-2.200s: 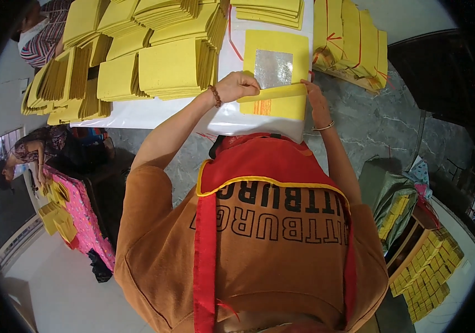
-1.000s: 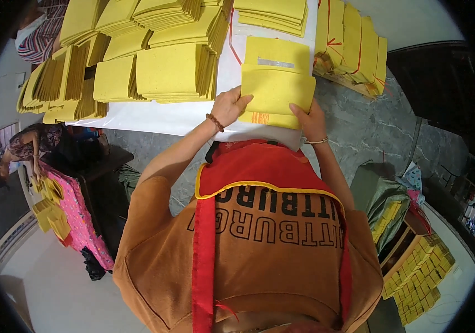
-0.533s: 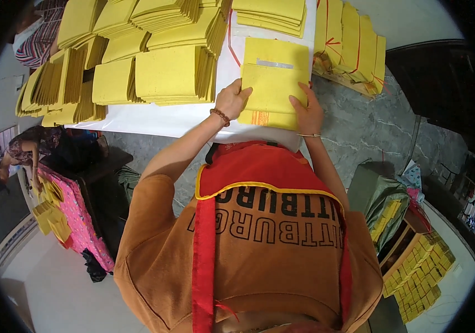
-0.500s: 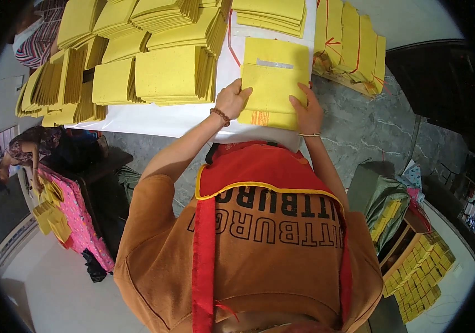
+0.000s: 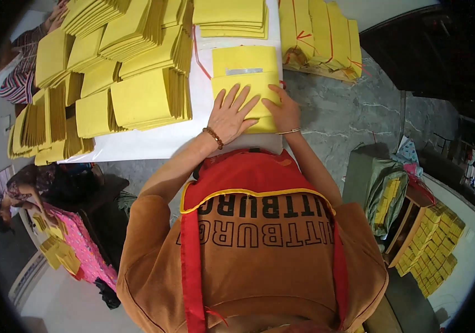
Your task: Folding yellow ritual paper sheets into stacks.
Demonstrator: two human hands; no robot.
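Observation:
A folded stack of yellow paper (image 5: 255, 80) with a silvery-grey strip across its upper part lies in front of me on the white-covered table (image 5: 154, 140). My left hand (image 5: 232, 114) is spread flat on its lower half, fingers apart and pointing away from me. At the right edge, my right hand (image 5: 285, 109) grips the stack, two digits showing on top and the others hidden. Beyond it sits another pile of folded yellow paper (image 5: 231, 14). To the left, several folded yellow stacks (image 5: 140, 100) stand in overlapping rows.
Yellow bundles tied with red string (image 5: 326, 41) stand past the table's right edge. A person (image 5: 29, 186) works at the left beside a pink patterned cloth (image 5: 85, 238). Small yellow bundles (image 5: 429, 244) are piled at the lower right, near a green cover (image 5: 368, 177).
My left hand has gone from holding the stack's left edge to lying flat on top. My right hand stays at the right edge. The view has shifted, moving the table leftward and lower.

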